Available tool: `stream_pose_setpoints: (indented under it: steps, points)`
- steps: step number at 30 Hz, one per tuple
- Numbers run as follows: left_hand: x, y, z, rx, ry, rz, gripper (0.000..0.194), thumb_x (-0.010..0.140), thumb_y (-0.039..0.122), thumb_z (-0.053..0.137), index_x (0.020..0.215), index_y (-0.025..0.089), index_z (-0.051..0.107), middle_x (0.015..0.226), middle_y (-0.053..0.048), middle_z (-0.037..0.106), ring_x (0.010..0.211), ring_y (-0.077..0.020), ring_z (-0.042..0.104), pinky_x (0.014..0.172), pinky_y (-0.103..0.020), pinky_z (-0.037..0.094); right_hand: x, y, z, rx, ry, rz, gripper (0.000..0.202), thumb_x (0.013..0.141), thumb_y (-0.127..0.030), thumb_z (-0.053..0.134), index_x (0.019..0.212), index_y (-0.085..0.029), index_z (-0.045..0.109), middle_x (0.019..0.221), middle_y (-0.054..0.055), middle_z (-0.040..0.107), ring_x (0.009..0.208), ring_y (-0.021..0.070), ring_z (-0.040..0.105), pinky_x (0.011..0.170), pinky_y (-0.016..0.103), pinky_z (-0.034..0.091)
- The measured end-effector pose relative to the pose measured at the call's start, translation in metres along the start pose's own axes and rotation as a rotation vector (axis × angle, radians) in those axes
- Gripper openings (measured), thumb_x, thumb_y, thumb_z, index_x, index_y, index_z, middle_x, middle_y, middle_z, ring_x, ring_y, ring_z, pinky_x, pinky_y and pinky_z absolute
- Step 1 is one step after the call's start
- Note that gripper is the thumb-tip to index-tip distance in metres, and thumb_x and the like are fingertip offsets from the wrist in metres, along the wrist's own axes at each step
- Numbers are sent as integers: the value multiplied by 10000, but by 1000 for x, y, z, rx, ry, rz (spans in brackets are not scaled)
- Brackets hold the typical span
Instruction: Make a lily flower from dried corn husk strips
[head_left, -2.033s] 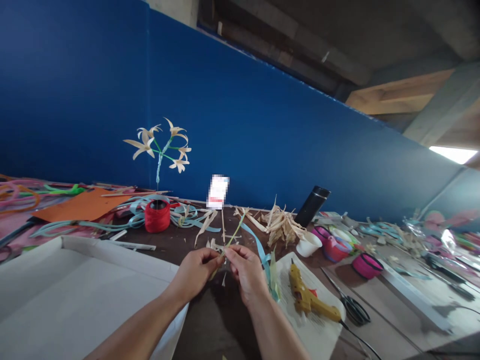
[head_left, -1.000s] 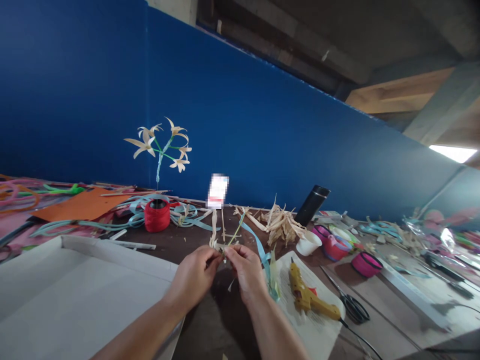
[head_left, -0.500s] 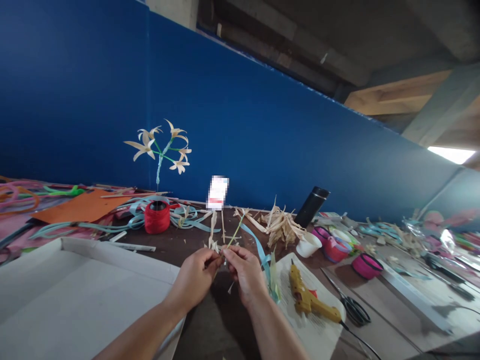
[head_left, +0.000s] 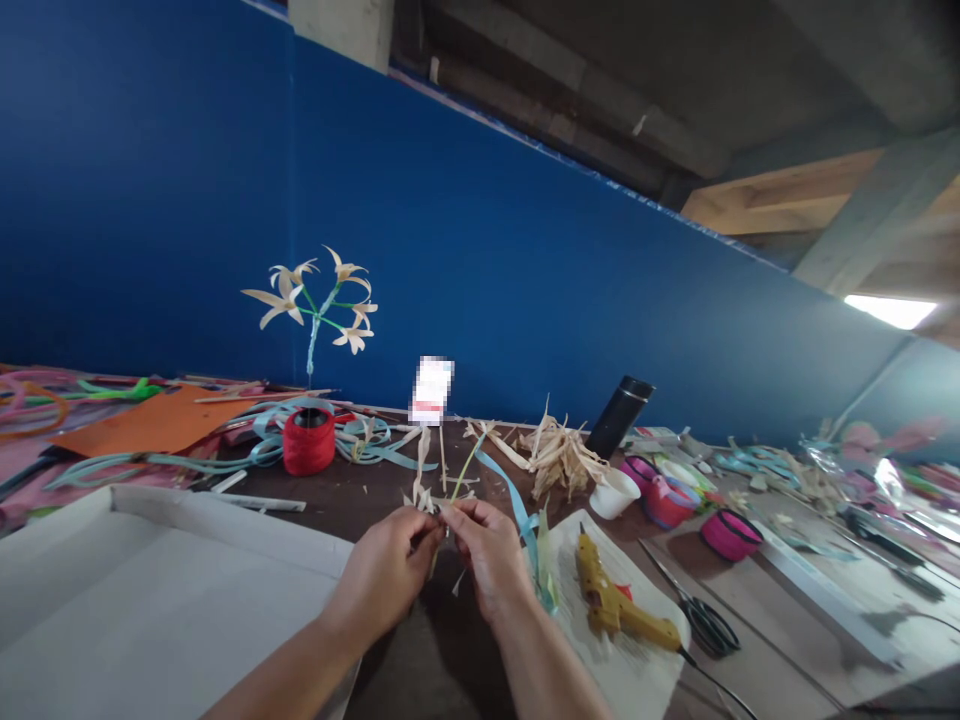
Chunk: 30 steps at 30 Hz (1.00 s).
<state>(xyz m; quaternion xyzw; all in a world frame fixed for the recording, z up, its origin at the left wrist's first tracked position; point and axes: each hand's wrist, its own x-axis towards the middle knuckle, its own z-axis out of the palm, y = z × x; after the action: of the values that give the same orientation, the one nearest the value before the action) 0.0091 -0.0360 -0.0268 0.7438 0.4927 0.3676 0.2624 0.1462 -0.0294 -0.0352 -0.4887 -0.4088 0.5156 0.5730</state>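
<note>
My left hand [head_left: 390, 562] and my right hand [head_left: 486, 552] meet over the dark table, fingertips pinched together. Between them is a small pale husk piece [head_left: 424, 497], its strips sticking up past the left fingertips. A thin green stem [head_left: 466, 466] rises beyond the right fingertips; what exactly is pinched is partly hidden by the fingers. Just right of my right hand lies a light blue ribbon [head_left: 513, 494]. Farther back on the left, a cream flower spray [head_left: 313, 318] stands upright above a red spool [head_left: 308, 443].
An open white box [head_left: 150, 600] fills the lower left. To the right are a yellow glue gun [head_left: 619, 605] on paper, black scissors [head_left: 709, 622], a white cup [head_left: 614, 493], a dried husk pile [head_left: 562, 458] and a black bottle [head_left: 619, 417]. A blue wall [head_left: 465, 250] stands behind.
The view has shifted slightly. Both hands stay pinched together at nearly the same place, with the fingers slightly repositioned around the small piece.
</note>
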Motion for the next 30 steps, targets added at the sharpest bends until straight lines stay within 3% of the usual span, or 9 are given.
stream_pose_setpoints:
  steps: [7,9,11,13,16,21,27,30]
  points:
    - [-3,1,-2,146,5,121,253,864,253,367,774,211,600,810,-46,616,775,-176,561,668,-252,354,0,-3,2,-75,18,-45,163,638,-279,715,692,-133,670,484,-58,472,441,47,321,421,178,240]
    - [0,-1,-7,128,-20,100,261,855,286,394,742,214,617,780,-39,620,737,-174,564,640,-251,350,0,-4,1,-107,22,-50,148,646,-276,704,688,-139,666,492,-58,481,437,49,309,424,185,248]
    - [5,-4,-14,40,-16,31,268,834,349,437,734,213,645,755,-34,628,692,-170,561,615,-247,352,0,-4,1,-142,10,-55,141,659,-280,691,686,-144,663,496,-58,487,431,50,299,428,189,255]
    - [11,-6,-22,-122,20,-64,288,798,419,488,855,208,676,755,-33,645,673,-169,555,604,-242,367,-1,-4,0,-190,-24,-55,141,666,-284,687,686,-146,669,497,-57,491,433,52,302,437,192,265]
    - [16,-5,-29,-358,-66,-239,443,725,503,557,1021,192,667,681,-15,641,549,-141,487,504,-228,348,-4,-4,0,-261,-117,-43,129,656,-271,696,671,-143,685,508,-52,506,448,54,319,457,193,283]
    - [14,-1,-23,-544,-120,-384,410,645,493,649,862,154,727,640,-14,636,495,-91,407,463,-202,293,-9,-8,5,-304,-229,-40,131,632,-256,710,654,-129,694,544,-33,557,502,70,393,505,198,322]
    - [12,-11,-16,-844,-93,-608,328,593,402,736,823,169,722,745,-24,655,590,-70,470,498,-152,308,-12,-12,5,-351,-249,-32,116,634,-224,686,695,-126,690,600,-19,602,535,86,449,538,204,357]
    - [13,-14,-16,-907,-93,-631,303,573,362,761,783,149,712,716,-11,634,557,-46,450,488,-141,306,-13,-13,4,-419,-243,-35,103,643,-214,668,705,-134,686,606,-20,603,535,89,452,535,205,362]
